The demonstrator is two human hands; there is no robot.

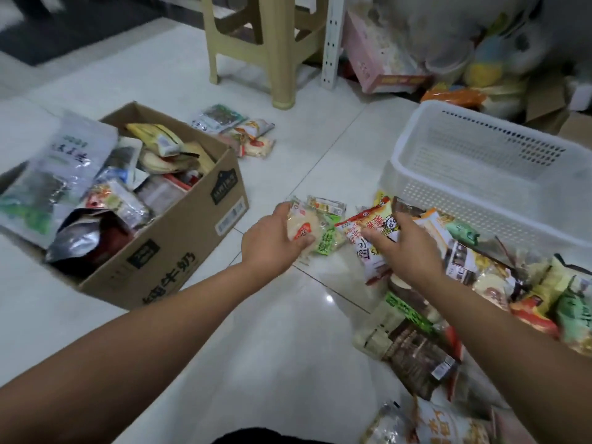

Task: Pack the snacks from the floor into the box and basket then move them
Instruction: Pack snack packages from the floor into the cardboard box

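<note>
Grips rice-cracker packet in left hand, clutches red-and-white snack bag in right hand, low over floor between cardboard box and white basket. Reads as mid-task, with box heaped, basket unfilled, snack pile remaining.

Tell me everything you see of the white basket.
The white basket is rectangular, of perforated plastic with a smooth rim. It stands upright on the tiled floor at the right, no packets showing inside. Snack packets lie piled at its near wall. The left hand and right hand, each gripping a packet, are clear of it.
</note>
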